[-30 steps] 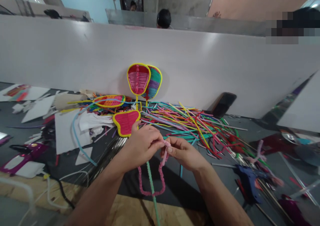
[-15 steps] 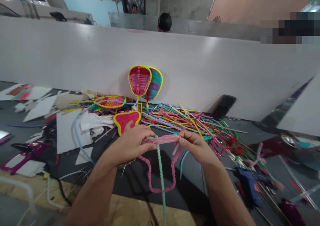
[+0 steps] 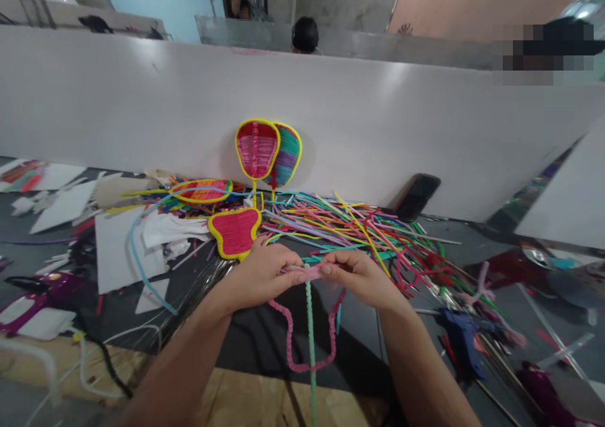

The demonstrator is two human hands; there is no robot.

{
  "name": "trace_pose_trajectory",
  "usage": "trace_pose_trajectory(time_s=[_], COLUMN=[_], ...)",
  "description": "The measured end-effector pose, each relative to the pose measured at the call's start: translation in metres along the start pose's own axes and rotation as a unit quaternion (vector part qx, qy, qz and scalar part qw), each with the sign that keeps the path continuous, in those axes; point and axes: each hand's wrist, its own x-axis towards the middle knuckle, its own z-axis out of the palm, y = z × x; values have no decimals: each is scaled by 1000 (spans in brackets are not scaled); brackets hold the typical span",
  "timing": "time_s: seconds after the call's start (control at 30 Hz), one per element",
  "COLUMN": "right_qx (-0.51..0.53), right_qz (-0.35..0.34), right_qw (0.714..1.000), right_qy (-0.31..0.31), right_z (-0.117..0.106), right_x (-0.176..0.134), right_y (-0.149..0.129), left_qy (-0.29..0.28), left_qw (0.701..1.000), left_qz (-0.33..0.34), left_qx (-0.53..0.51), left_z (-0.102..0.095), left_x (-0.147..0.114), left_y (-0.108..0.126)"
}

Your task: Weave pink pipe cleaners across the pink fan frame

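Note:
Both hands pinch a pink pipe-cleaner piece, a frame with pink strands across its top [image 3: 312,272]. My left hand [image 3: 269,269] is closed on its left side, and my right hand [image 3: 352,273] is closed on its right side, fingertips close together. Below them hangs the frame's twisted pink outline [image 3: 302,368], a rounded U shape. A twisted mint-green stem [image 3: 311,332] runs down its middle toward me. Just beyond my left hand lies a red fan-like shape with a yellow border [image 3: 235,233]. The fingers partly hide the strands.
Two yellow-edged fans [image 3: 258,150] lean on the white partition [image 3: 189,112]. Loose pipe cleaners [image 3: 326,222] spread before it, with a phone [image 3: 418,197] propped behind. A blue glue gun [image 3: 460,339] lies right, a purple one [image 3: 40,301] left. White card pieces [image 3: 123,250] lie left.
My hands have come closer together on the pink strands, the right one moving left. The view has shifted slightly, and the red fan-like shape is less covered by my left hand.

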Motion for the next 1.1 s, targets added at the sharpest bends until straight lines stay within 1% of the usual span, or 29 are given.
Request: trace_pose_trajectory(time_s=[0.13,0.27,0.37,0.47,0.57,0.63,0.8,0.97,1.1], right_qx=[18,21,18,11,10,9,9,4,-19], right_qz=[-15,-8,0,6,6,0,-14,-13,-17], right_qw=[1000,1000,1000,1000,999,1000,1000,999,999], right_qy=[-5,5,13,24,31,29,18,45,47], right_z=[-1,-1,0,0,1,2,4,0,-2], right_x=[0,0,-1,-1,0,0,1,1,0], right_y=[-1,-2,-4,-5,-5,-5,-4,-5,-3], left_qy=[12,14,44,66,73,69,40,34,32], left_qw=[1000,1000,998,997,997,997,999,999,999], left_qz=[7,-22,-43,-31,-17,-12,1,5,-2], left_qx=[3,12,8,12,19,22,12,0,10], left_z=[3,2,3,4,6,6,5,0,-2], left_x=[0,-2,-2,-2,-1,0,2,-1,-4], left_y=[-2,-1,0,0,-1,-1,-1,-1,-3])
